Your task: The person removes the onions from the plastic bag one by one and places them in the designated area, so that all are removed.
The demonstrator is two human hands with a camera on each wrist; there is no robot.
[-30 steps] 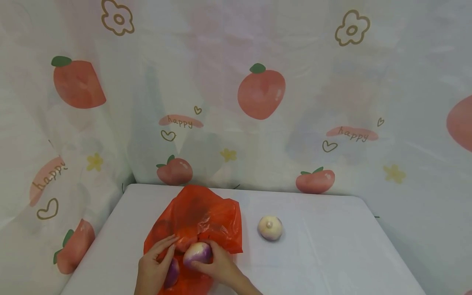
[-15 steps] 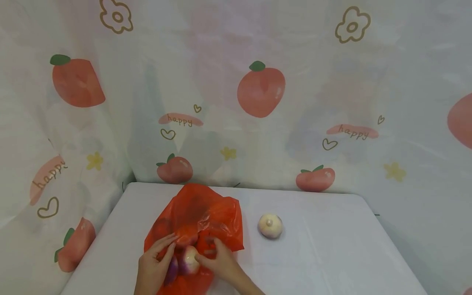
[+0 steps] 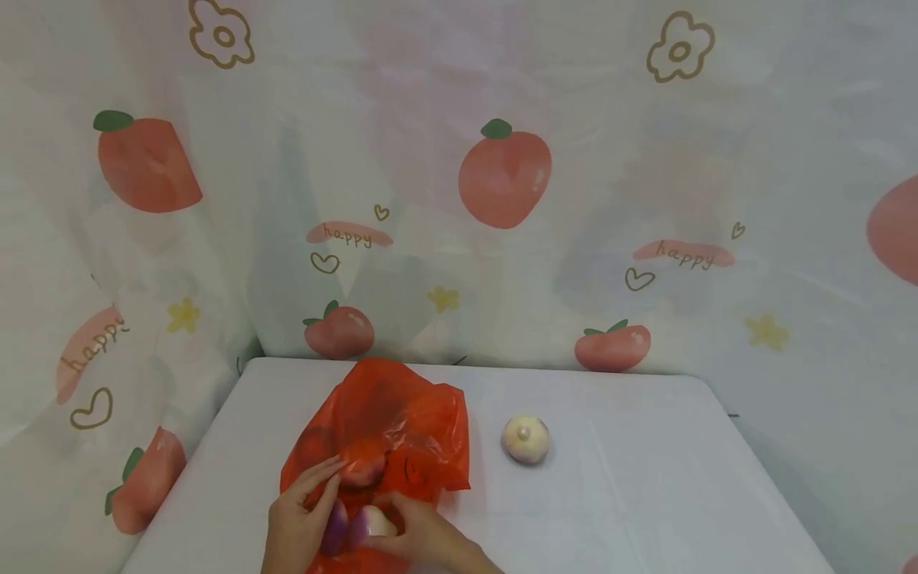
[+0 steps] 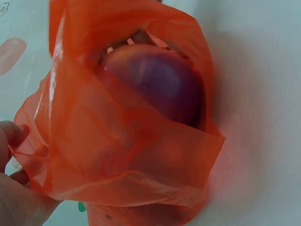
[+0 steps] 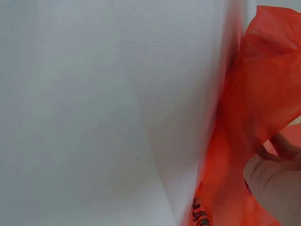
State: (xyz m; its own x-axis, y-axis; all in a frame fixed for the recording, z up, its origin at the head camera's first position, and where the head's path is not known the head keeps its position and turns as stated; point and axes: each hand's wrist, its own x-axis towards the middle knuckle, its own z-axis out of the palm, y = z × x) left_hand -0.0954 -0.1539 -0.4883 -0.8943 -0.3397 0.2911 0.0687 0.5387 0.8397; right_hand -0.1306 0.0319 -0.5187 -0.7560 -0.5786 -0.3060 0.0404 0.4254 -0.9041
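Observation:
In the head view a red plastic bag (image 3: 387, 395) lies on the table with its mouth toward me. My left hand (image 3: 297, 514) pinches the bag's edge, as the left wrist view also shows. At the mouth my right hand (image 3: 430, 536) holds a purple-and-white turnip (image 3: 378, 522) between thumb and fingers. A darker purple turnip (image 3: 334, 530) sits beside it, partly behind the left hand. Another turnip (image 3: 364, 472) shows through the plastic just beyond. In the left wrist view a purple turnip (image 4: 160, 82) bulges in the bag's opening.
A cream-coloured turnip (image 3: 526, 440) with a nub on top rests on the white table (image 3: 631, 478), right of the bag. A printed cloth backdrop (image 3: 430, 159) rises behind the table and along its sides.
The right hand loosens on the turnip, which tips down to the left beside the darker one, then its fingers come back around it, lower. The left hand stays in place.

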